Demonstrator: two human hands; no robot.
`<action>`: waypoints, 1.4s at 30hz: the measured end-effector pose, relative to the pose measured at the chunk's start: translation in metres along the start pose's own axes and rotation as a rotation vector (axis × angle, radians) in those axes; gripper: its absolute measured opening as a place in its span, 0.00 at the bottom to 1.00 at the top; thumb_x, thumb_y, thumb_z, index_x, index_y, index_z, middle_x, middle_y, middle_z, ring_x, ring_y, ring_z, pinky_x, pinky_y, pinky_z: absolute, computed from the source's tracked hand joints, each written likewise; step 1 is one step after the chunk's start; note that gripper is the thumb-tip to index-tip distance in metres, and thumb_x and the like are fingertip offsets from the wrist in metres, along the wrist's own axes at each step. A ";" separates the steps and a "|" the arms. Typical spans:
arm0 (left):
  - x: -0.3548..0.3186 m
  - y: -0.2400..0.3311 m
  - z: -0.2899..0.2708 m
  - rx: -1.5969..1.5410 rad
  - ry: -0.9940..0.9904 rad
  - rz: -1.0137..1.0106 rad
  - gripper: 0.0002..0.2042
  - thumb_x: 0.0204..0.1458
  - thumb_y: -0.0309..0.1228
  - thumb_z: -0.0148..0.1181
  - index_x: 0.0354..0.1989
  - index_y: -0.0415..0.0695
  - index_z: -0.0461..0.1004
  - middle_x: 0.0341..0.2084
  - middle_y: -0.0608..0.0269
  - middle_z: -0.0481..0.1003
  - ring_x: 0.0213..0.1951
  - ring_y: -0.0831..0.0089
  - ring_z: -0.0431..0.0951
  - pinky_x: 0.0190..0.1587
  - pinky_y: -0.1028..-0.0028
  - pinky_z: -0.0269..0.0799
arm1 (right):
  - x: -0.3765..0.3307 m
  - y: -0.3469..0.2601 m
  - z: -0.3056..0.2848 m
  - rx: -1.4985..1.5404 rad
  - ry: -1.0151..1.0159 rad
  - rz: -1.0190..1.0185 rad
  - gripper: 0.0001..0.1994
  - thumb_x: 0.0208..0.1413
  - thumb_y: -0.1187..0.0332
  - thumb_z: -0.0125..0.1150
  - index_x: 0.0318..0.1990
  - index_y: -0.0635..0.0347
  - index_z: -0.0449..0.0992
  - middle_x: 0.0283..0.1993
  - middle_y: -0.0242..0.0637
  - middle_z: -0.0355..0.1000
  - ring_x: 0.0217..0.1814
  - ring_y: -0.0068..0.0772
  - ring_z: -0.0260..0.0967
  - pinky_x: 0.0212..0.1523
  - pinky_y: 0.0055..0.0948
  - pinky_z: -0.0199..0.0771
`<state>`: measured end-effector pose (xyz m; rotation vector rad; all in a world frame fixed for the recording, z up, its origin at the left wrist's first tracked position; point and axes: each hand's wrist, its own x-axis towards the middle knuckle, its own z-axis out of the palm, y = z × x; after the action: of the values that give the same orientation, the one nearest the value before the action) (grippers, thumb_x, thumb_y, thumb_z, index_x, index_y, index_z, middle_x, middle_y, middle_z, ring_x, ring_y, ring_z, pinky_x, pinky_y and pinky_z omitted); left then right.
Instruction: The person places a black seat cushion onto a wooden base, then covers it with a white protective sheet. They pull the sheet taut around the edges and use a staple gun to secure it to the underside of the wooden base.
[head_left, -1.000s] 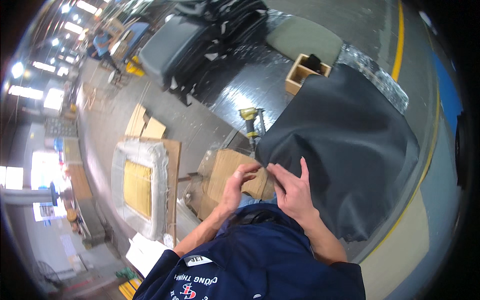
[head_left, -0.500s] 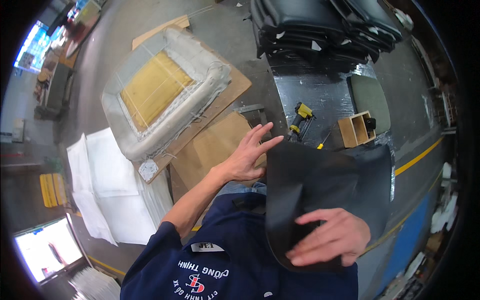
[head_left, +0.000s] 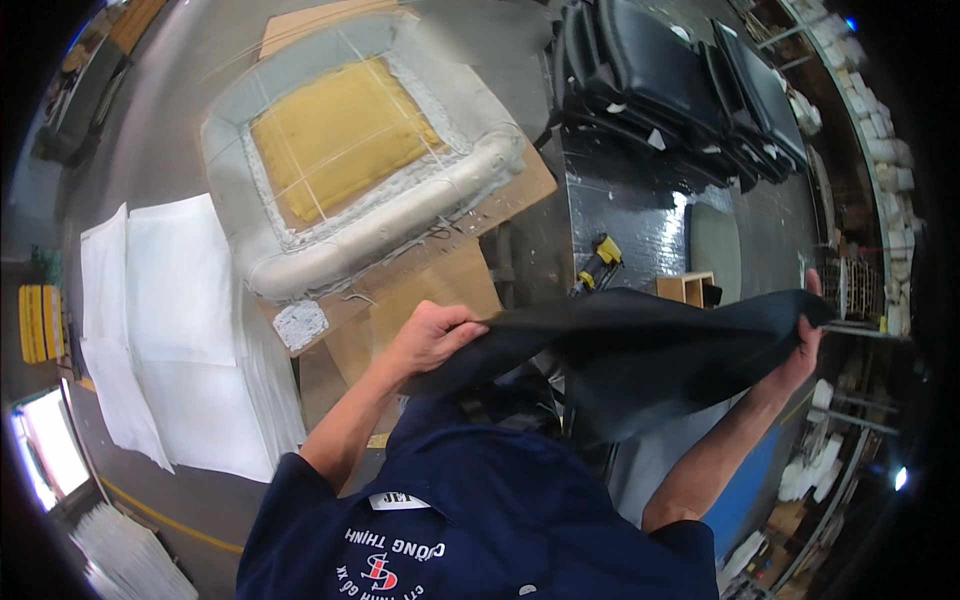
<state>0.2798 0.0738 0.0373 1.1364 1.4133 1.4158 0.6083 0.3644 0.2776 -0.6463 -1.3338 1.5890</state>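
Observation:
A sheet of black leather-like material (head_left: 640,350) is stretched in the air in front of my body, sagging in folds between both hands. At its left end, my left hand (head_left: 437,340) is closed in a fist round the edge. My right hand (head_left: 808,335) pinches the far right end, thumb on the near side and a finger showing above. Beyond the sheet lies a yellow and black nail gun (head_left: 598,263), its lower part hidden. Beside it stands a small wooden box (head_left: 685,289), partly covered by the sheet.
A white foam-padded seat frame with a yellow centre (head_left: 350,130) rests on boards at the left. White sheets (head_left: 180,330) are stacked left of it. Black upholstered panels (head_left: 650,70) pile up on the plastic-covered table (head_left: 625,205), near a grey-green pad (head_left: 712,245). Shelving lines the right.
My left hand has closed on the sheet's edge. The right hand has swung outward to the right, spreading the sheet wide. The view has shifted.

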 end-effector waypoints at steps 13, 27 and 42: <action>-0.059 0.022 -0.089 0.554 0.168 -0.284 0.14 0.61 0.41 0.62 0.38 0.42 0.81 0.23 0.48 0.77 0.26 0.52 0.77 0.32 0.62 0.73 | 0.133 0.167 0.056 -0.044 -0.354 0.523 0.30 0.50 0.76 0.55 0.65 0.72 0.68 0.64 0.46 0.69 0.63 0.38 0.71 0.66 0.35 0.68; -0.134 0.076 -0.116 1.152 1.409 -0.277 0.01 0.56 0.21 0.58 0.34 0.39 0.72 0.26 0.51 0.71 0.29 0.53 0.73 0.34 0.62 0.68 | 0.095 0.256 0.183 0.222 -0.627 1.154 0.22 0.60 0.74 0.60 0.62 0.69 0.70 0.55 0.44 0.77 0.53 0.36 0.78 0.56 0.34 0.78; 0.112 0.064 -0.476 1.531 1.119 -0.120 0.23 0.60 0.35 0.57 0.65 0.49 0.68 0.60 0.51 0.71 0.66 0.49 0.65 0.71 0.54 0.53 | 0.353 0.330 0.409 -0.805 -0.542 0.078 0.24 0.64 0.67 0.56 0.66 0.67 0.67 0.57 0.47 0.76 0.58 0.37 0.73 0.59 0.32 0.71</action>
<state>-0.2053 0.0548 0.1232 0.9102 3.5834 0.6062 0.0066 0.4981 0.1338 -0.7622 -2.4267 1.2918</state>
